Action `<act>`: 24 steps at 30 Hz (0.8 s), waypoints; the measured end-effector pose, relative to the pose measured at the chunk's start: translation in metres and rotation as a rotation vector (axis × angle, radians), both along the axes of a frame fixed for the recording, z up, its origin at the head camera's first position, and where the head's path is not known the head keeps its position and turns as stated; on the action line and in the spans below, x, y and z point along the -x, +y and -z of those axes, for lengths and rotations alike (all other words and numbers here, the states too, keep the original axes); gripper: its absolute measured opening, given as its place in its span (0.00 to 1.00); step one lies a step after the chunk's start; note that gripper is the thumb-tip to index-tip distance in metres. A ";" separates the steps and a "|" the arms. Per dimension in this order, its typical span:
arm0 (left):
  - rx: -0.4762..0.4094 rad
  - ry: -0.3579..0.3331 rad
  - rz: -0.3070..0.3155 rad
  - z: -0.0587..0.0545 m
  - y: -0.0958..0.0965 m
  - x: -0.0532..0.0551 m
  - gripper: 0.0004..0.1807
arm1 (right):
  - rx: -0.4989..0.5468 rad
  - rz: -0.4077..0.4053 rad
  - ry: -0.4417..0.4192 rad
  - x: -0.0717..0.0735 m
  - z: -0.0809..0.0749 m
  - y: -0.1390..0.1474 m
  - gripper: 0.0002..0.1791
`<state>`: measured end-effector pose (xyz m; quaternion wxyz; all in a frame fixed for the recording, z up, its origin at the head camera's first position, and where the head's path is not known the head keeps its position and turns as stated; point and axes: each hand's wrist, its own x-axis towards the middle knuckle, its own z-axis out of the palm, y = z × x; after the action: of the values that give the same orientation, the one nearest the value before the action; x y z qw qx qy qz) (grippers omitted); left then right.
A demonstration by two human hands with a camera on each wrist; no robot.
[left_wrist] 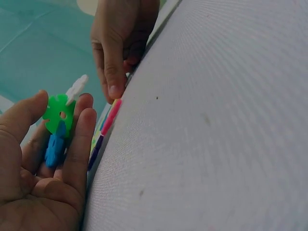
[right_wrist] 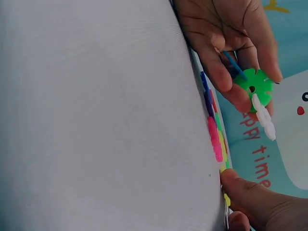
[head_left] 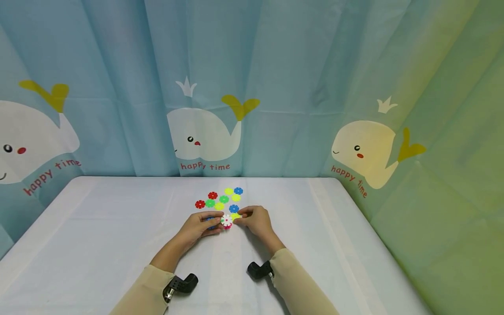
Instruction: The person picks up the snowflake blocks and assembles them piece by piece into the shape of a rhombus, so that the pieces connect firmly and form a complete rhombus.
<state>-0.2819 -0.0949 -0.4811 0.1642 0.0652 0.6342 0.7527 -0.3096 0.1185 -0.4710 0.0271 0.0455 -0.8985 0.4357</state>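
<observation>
My left hand (head_left: 197,225) holds several notched plastic snowflake discs joined together: a green disc (left_wrist: 54,114), a blue disc (left_wrist: 55,151) and a white disc (left_wrist: 77,88). In the right wrist view the green disc sits between the thumb and fingers, with the white one sticking out from its edge. Just to the right, my right hand (head_left: 257,219) has its thumb and a finger at a yellow disc (head_left: 235,216) low on the table, and appears to pinch it. A pink disc (right_wrist: 215,138) lies flat near that hand, below the joined discs.
Loose discs lie beyond the hands, among them red discs (head_left: 200,204), a green disc (head_left: 224,199), a yellow disc (head_left: 229,191) and blue discs (head_left: 238,190). They rest on a white-covered table (head_left: 98,236). A curtain (head_left: 291,87) printed with whales hangs behind its far edge.
</observation>
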 end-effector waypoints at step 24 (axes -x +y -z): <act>0.015 0.002 -0.016 -0.003 0.001 -0.002 0.24 | 0.262 -0.097 0.098 -0.014 0.011 0.010 0.09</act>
<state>-0.2804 -0.0942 -0.4784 0.1582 0.0596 0.6404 0.7492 -0.2960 0.1280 -0.4822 0.0554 0.1061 -0.8283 0.5474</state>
